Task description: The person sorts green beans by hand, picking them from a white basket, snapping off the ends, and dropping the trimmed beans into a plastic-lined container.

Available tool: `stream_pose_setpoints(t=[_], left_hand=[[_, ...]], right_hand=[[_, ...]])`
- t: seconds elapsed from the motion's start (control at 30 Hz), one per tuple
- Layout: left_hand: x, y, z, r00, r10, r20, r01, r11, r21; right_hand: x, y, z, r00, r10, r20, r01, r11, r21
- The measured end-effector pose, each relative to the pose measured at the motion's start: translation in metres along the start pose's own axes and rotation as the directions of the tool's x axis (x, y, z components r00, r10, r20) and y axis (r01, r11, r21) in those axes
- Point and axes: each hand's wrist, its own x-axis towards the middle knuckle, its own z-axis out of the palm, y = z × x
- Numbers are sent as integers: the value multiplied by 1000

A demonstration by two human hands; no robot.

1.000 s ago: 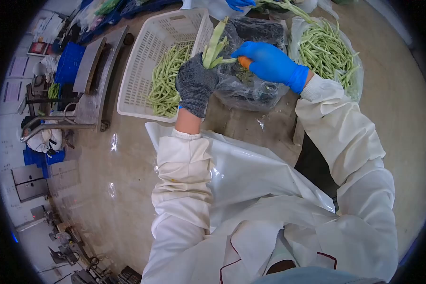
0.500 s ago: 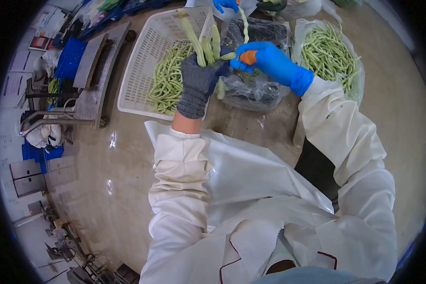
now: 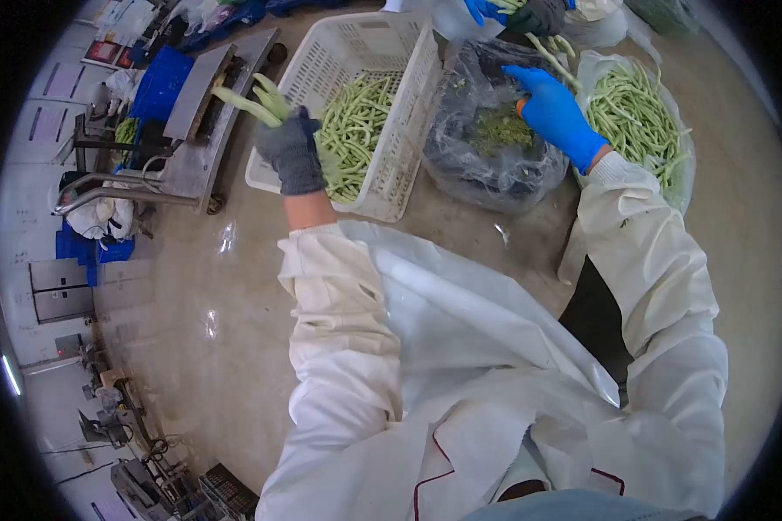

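My left hand [image 3: 292, 154], in a dark grey glove, is closed round several long green beans [image 3: 256, 104] at the left rim of the white crate [image 3: 274, 178]. Cut green beans [image 3: 356, 130] lie inside that crate. My right hand [image 3: 554, 111], in a blue glove, is over a clear plastic bag [image 3: 460, 165] with small green scraps [image 3: 502, 130] in it. Fingers of the right hand point left, and a bit of an orange object [image 3: 520, 107] shows beneath them, mostly hidden by the hand.
A bag of long green beans [image 3: 634, 113] stands at the right. Across from me, a co-worker's blue-gloved hand [image 3: 485, 10] and grey-gloved hand [image 3: 539, 16] hold beans. A metal cart [image 3: 191, 165] is at the left, with a blue bin [image 3: 161, 82] beyond it.
My hands have moved apart: the left went left with its beans, the right shifted right in the view. The bag of scraps is now less covered, and the view has shifted.
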Motion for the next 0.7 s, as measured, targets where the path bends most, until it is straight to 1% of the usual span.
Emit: stream_pose_setpoints(t=[0.03,0.07,0.1,0.13,0.17,0.23,0.27,0.33,0.37,0.4,0.47,0.5,0.57,0.6,0.67,0.7], left_hand=[[-12,6,4,988,-15,151,37,989,-146],[-25,9,9,954,-8,301,97,955,-281],[-37,12,15,897,18,442,178,900,-398],[-46,16,21,838,-9,545,275,870,-409],[-55,19,29,764,-28,644,373,835,-406],[-80,32,40,640,-12,768,329,908,-259],[-91,40,44,568,16,823,328,912,-245],[-100,29,58,482,-10,876,347,921,-180],[-104,25,63,438,-26,899,354,924,-146],[-108,29,65,414,-63,908,283,957,-63],[-109,26,70,400,-107,910,256,967,1],[-109,25,71,397,-129,909,239,971,33],[-109,27,70,449,-180,875,281,958,53],[-108,28,69,473,-206,857,303,951,62],[-99,15,65,446,-129,886,251,968,15],[-96,14,62,429,-91,899,226,974,-9]], right_hand=[[1,-1,-1,1000,26,-4,-26,1000,15],[3,-2,-2,1000,18,4,-18,999,36],[5,-6,-2,1000,10,14,-10,998,55],[6,-11,-3,1000,2,27,-4,997,74],[5,-17,-4,999,8,53,-16,987,158],[5,-35,-9,994,20,105,-52,947,317],[5,-40,-9,996,-36,84,2,926,377],[5,-47,-9,989,-143,37,108,866,488],[5,-49,-11,986,-143,87,77,851,519],[5,-50,-14,980,-143,138,45,834,550],[6,-49,-20,957,-138,254,-50,786,616],[6,-48,-22,957,-123,263,-48,826,562],[5,-43,-26,956,-93,277,-43,892,450],[5,-39,-28,954,-125,274,8,919,393],[5,-32,-35,944,-188,272,111,956,273],[4,-31,-38,923,-266,278,222,958,180]])
